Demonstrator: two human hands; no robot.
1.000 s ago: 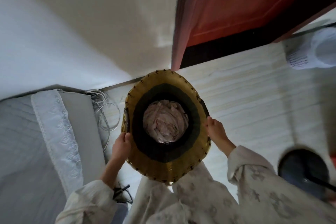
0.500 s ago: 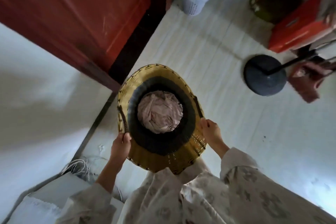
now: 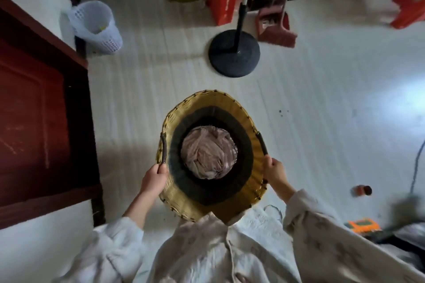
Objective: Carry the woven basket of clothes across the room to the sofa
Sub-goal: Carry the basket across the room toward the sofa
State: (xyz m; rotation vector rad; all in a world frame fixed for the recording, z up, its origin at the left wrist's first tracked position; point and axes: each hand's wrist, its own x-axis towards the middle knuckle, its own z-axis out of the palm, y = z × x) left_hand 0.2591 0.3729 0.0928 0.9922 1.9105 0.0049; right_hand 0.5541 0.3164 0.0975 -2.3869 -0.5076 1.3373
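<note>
while the basket (image 3: 207, 204) hangs in front of the person's body, clear of the pale floor (image 3: 322, 110), the carrying step looks to be in hand. the left hand (image 3: 153, 179) is closed round the near end of the dark left handle (image 3: 163, 149), and the right hand (image 3: 274, 171) is closed at the near end of the right handle (image 3: 262, 142). a bundle of pinkish clothes (image 3: 208, 151) sits deep in the bottom. no sofa shows here, so which way to go cannot be told. ahead on the floor stand a fan base (image 3: 234, 53), a white bin (image 3: 95, 27) by the red door (image 3: 34, 110), and a broom (image 3: 276, 27); the next move, as i judge it, calls for walking on with the basket level and steering clear of these.
</note>
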